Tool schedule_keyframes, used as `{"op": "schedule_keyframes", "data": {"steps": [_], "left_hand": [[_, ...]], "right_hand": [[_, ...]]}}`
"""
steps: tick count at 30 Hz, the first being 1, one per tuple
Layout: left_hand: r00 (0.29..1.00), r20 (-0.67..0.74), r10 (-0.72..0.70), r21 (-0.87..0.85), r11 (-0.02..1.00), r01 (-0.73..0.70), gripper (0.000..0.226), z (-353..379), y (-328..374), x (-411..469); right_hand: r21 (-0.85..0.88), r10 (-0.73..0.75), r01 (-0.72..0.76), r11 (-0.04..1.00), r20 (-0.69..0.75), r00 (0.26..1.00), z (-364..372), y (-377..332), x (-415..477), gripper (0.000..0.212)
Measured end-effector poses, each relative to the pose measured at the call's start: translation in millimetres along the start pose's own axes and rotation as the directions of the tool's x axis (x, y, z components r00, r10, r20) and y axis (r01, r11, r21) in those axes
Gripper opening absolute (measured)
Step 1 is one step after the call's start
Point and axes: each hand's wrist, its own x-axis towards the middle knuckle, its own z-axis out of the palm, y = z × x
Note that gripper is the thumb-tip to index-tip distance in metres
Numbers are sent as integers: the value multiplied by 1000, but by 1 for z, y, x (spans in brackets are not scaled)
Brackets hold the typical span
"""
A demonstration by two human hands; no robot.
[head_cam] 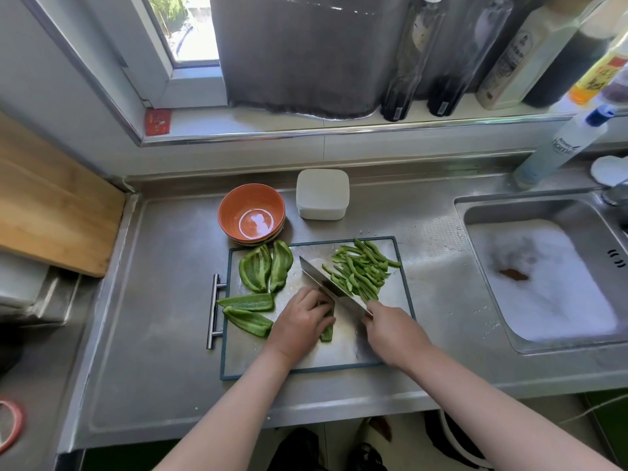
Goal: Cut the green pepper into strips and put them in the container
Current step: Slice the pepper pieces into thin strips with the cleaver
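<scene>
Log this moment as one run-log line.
stage: slicing | left hand: holds pepper piece on cutting board | right hand: grips knife | strips: piled right of blade | uncut pieces: four, left | orange bowl: no pepper

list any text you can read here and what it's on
"home": on the white bottle at the right; the small word above it is too blurred to read.
Tall bottles at the back: labels too blurred to read.
Red packet: print too small to read.
</scene>
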Motion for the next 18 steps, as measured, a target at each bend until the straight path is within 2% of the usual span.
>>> {"op": "schedule_keyframes", "data": {"steps": [7,11,18], "left_hand": [[999,24,42,83,996,-44,15,3,1,-3],[999,-11,-36,-1,999,36,17,2,-1,-7],[999,-30,-42,-32,999,41,26,-2,2,-5]], "right_hand": [[-76,-56,53,996,-39,998,1,-15,1,13],[-150,-106,96,984,-55,993,3,-19,-17,5],[-193,-108,96,976,-52,993,11,-18,-32,5]]}}
